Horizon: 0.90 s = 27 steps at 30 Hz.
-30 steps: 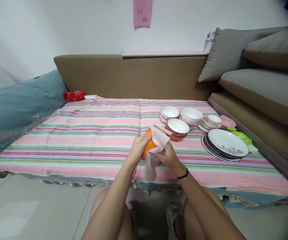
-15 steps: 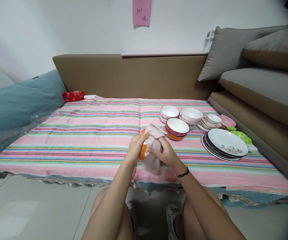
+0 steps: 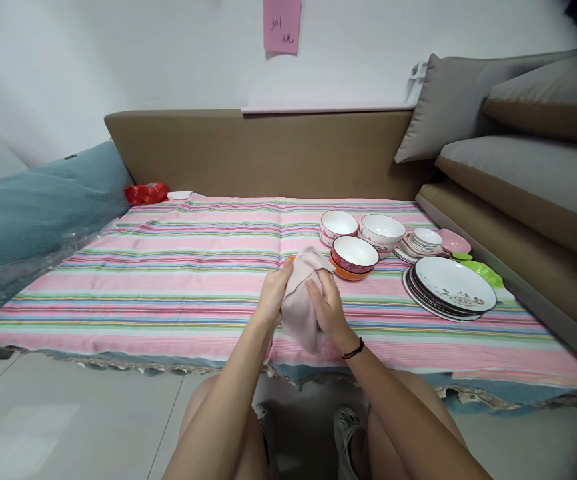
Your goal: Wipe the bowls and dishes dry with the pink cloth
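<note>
Fingers of my left hand [image 3: 272,293] are closed around an orange bowl [image 3: 292,258], of which only a sliver of rim shows. A pale pink cloth [image 3: 302,300] covers the rest of it and hangs down in front. My right hand [image 3: 329,303], with a black band at the wrist, grips the cloth and presses it against the bowl. Just to the right stands a red-patterned bowl [image 3: 354,255] inside another orange bowl [image 3: 352,273].
Behind are white bowls [image 3: 338,225] and larger stacked bowls [image 3: 382,230]. Farther right lie small dishes [image 3: 423,240], a plate stack [image 3: 453,287], a pink dish [image 3: 454,241] and a green leaf-shaped dish [image 3: 485,273]. Grey cushions [image 3: 523,173] edge the right side; a red package [image 3: 147,193] lies back left.
My right hand has shifted slightly left with the cloth. The cloth now hides most of the orange bowl, whose side showed earlier beside my left hand.
</note>
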Tool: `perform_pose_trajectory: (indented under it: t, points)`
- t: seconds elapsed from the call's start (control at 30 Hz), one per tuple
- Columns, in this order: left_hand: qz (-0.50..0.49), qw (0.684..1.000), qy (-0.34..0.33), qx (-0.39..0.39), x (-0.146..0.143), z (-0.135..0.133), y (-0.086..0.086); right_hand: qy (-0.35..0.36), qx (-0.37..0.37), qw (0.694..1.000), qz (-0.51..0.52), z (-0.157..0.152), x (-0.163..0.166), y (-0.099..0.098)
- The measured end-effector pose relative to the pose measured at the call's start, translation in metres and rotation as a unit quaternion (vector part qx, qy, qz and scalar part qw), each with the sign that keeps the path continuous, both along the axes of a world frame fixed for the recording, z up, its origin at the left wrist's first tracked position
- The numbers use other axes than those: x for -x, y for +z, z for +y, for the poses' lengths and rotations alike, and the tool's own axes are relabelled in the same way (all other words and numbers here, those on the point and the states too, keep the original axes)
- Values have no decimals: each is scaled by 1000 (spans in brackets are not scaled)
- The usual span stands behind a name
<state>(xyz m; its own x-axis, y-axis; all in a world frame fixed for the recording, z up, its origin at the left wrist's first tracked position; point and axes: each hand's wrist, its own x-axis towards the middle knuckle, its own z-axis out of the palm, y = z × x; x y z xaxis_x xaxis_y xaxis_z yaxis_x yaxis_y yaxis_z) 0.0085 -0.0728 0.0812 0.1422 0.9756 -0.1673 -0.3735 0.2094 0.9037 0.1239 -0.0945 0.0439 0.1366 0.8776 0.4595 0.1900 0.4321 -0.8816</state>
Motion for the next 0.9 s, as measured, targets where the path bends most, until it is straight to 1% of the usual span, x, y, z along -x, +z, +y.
perform_pose_trajectory:
  t: [0.07,0.13,0.2,0.23,0.3,0.4,0.47,0.5,0.6,0.67,0.73,0.8,0.9]
  points:
    - [7,1000,-6,-9,-3,-1,-2,-19,35,995,88,3,4,-3]
    - [5,1000,7,-16,-4,-1,-3,-15,83,983,165,5,6,-6]
    - [-11,999,36,-10,-5,0,-4,5,115,973,199,6,5,-7]
    - [-28,998,50,-3,-5,0,-4,15,120,971,204,6,4,-7]
    - [-76,995,65,12,-4,3,-3,29,108,975,194,3,2,-5]
    - [-124,989,75,13,0,9,0,18,85,987,137,0,-3,0]
    - [-110,990,86,-3,5,11,3,13,78,992,100,1,-9,1]
    - [-92,992,88,-11,8,12,4,22,73,993,87,2,-13,2]
    - [-26,997,64,-25,17,12,9,82,54,994,47,6,-25,0]
    - [-3,999,44,-22,22,13,11,110,45,993,15,8,-31,-3]
    - [-3,999,38,-17,25,13,11,107,35,993,-18,9,-34,-5]
    - [-7,999,42,-16,25,14,12,85,23,995,-40,8,-34,-6]
    - [-2,999,42,-17,25,13,13,70,15,996,-48,7,-31,-6]
